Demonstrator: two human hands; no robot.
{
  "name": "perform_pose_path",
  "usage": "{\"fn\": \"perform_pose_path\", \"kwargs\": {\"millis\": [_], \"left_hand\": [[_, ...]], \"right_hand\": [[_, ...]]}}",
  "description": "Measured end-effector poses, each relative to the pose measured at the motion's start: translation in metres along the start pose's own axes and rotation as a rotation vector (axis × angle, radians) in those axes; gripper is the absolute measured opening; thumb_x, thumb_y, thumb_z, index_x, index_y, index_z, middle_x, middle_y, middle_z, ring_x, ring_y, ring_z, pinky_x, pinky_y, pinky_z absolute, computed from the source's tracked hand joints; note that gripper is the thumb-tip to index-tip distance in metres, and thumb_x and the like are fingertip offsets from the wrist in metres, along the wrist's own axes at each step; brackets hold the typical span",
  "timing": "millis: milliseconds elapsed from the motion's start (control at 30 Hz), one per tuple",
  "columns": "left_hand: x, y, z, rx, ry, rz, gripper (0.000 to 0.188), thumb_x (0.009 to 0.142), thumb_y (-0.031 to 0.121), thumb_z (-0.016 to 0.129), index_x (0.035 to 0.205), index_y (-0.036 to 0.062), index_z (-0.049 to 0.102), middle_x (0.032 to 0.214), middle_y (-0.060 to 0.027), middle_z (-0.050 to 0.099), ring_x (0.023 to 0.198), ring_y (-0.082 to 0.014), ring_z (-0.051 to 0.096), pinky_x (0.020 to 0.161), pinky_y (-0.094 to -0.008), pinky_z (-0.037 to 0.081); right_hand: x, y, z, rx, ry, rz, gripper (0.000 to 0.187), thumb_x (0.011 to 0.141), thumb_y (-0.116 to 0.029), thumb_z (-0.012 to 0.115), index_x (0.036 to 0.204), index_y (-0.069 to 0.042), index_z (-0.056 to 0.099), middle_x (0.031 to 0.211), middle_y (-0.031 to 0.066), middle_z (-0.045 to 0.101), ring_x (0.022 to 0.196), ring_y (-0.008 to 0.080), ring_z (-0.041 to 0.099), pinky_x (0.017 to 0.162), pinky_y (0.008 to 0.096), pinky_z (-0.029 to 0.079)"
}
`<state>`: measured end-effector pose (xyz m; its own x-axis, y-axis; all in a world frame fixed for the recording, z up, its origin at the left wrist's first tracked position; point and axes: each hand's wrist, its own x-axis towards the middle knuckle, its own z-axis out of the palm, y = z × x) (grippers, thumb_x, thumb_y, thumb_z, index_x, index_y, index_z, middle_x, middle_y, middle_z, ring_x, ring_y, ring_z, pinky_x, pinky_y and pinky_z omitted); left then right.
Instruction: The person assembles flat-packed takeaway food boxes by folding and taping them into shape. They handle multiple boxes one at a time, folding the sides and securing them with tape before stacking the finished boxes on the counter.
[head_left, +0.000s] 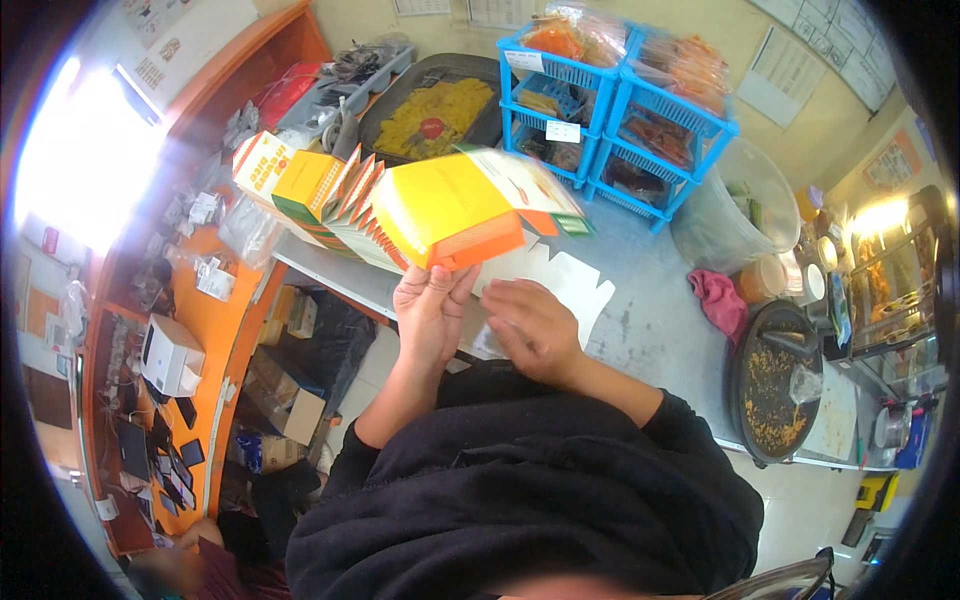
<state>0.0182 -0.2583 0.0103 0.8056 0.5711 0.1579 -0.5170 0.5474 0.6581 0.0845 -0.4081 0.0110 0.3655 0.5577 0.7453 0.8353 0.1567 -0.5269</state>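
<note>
Head view: looks mid-fold on a yellow box (450, 205), just off 12 o'clock. Pinching its near orange edge in the left hand (435, 300); holding the right hand (535, 325) half-open just below, with nothing visible in it. Probably needs that loose flap (515, 180) tucked next. Got nested cartons (310, 185) crowding in at 10, white card (585, 290) at 3, blue racks (575, 72) at 1.

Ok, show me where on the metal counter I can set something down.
The widest bare patch of metal counter lies between the white cardboard and the pink cloth, running on toward the round black pan. It is crowded along the back, with blue racks and a clear tub, and at left, with nested cartons.
</note>
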Motion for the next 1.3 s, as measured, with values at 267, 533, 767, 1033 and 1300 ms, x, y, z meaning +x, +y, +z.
{"fn": "perform_pose_path", "kwargs": {"millis": [267, 533, 767, 1033, 1300], "left_hand": [[0.005, -0.017, -0.011, 0.101, -0.034, -0.082, 0.033, 0.102, 0.013, 0.052, 0.131, -0.0027, 0.05, 0.127, -0.0133, 0.061, 0.117, -0.0284, 0.061, 0.106, -0.0469, 0.046], [0.006, -0.026, 0.002, 1.247, -0.318, 0.753, 0.1, 0.066, 0.013, 0.087, 0.144, -0.0012, 0.026, 0.141, -0.0249, 0.043, 0.133, -0.042, 0.042, 0.116, -0.0523, 0.024], [0.006, -0.006, -0.002, 1.206, -0.334, 0.736, 0.038, 0.073, 0.003, 0.081, 0.104, -0.0003, 0.06, 0.113, -0.0174, 0.065, 0.102, -0.0294, 0.067, 0.098, -0.043, 0.049], [0.004, -0.008, 0.008, 1.023, -0.084, 0.548, 0.004, 0.086, -0.004, 0.069, 0.089, -0.0034, 0.067, 0.097, -0.0111, 0.065, 0.083, -0.0142, 0.062, 0.069, -0.0247, 0.048], [0.009, -0.007, 0.006, 1.15, -0.058, 0.609, 0.006, 0.085, 0.002, 0.073, 0.088, -0.0027, 0.07, 0.093, -0.0088, 0.065, 0.075, -0.0119, 0.057, 0.064, -0.0244, 0.045]], "right_hand": [[0.002, 0.019, 0.003, 0.887, 0.522, 0.741, 0.045, 0.1, -0.027, 0.058, 0.135, 0.0, 0.047, 0.128, 0.0082, 0.059, 0.116, 0.0161, 0.056, 0.104, 0.0334, 0.042], [0.009, 0.02, -0.002, 0.533, 0.305, 0.92, 0.035, 0.1, -0.015, 0.055, 0.129, 0.004, 0.055, 0.117, 0.008, 0.064, 0.102, 0.0118, 0.06, 0.088, 0.0252, 0.048], [0.02, 0.016, -0.013, 0.598, 0.324, 0.726, 0.02, 0.096, -0.017, 0.063, 0.108, -0.001, 0.065, 0.104, 0.0059, 0.068, 0.093, 0.0117, 0.062, 0.084, 0.027, 0.049], [0.019, 0.012, 0.003, 0.489, 0.079, 0.639, 0.021, 0.096, -0.023, 0.065, 0.104, -0.004, 0.068, 0.101, 0.0041, 0.069, 0.091, 0.0114, 0.062, 0.081, 0.0272, 0.049], [0.009, 0.019, 0.003, 0.593, 0.004, 0.69, 0.022, 0.096, -0.023, 0.064, 0.108, -0.005, 0.067, 0.103, 0.0047, 0.069, 0.092, 0.0123, 0.063, 0.082, 0.0284, 0.049]]}}
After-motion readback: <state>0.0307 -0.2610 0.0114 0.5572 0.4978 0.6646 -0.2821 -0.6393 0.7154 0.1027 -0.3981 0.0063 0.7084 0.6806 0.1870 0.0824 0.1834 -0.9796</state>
